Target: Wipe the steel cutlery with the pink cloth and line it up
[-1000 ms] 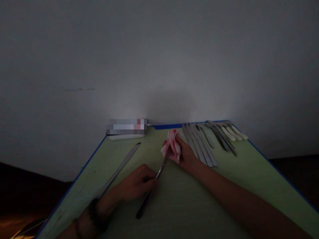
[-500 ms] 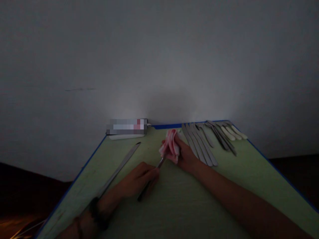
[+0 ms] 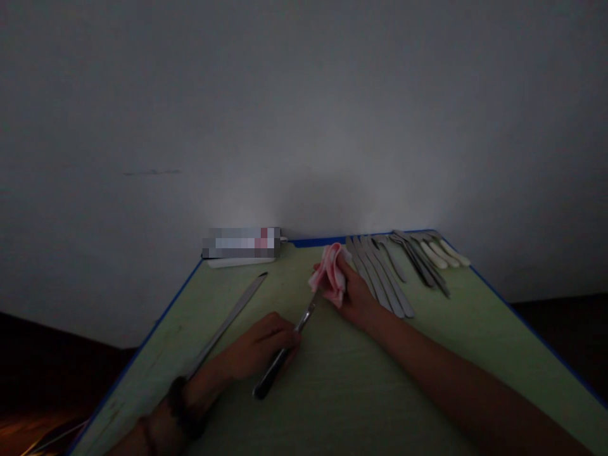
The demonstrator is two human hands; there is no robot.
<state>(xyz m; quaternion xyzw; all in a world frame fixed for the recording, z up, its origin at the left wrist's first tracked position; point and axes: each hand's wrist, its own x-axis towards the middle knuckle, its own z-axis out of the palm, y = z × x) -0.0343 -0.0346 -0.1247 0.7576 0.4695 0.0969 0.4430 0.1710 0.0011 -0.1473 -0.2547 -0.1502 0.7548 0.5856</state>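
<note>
My left hand [image 3: 266, 345] is closed round a black-handled piece of cutlery [image 3: 268, 377], whose metal neck points up and away to the right. Its far end goes into a folded pink and white cloth [image 3: 332, 272], so I cannot tell its kind. My right hand [image 3: 356, 291] is closed on that cloth, wrapping it about the metal end. Left of my left hand, a long silver knife [image 3: 232, 313] lies slantwise on the table, partly hidden by my wrist.
To the right lie several silver knives [image 3: 380, 278] side by side, then dark-handled cutlery [image 3: 420, 263] and several white-handled pieces [image 3: 434, 254]. A blurred-out box-like item [image 3: 242, 244] stands at the back left. The light green table [image 3: 456, 316] meets a grey wall [image 3: 304, 114].
The cloth and my right hand have shifted slightly up and right along the metal. The handle has slid down and left, so more of the neck shows.
</note>
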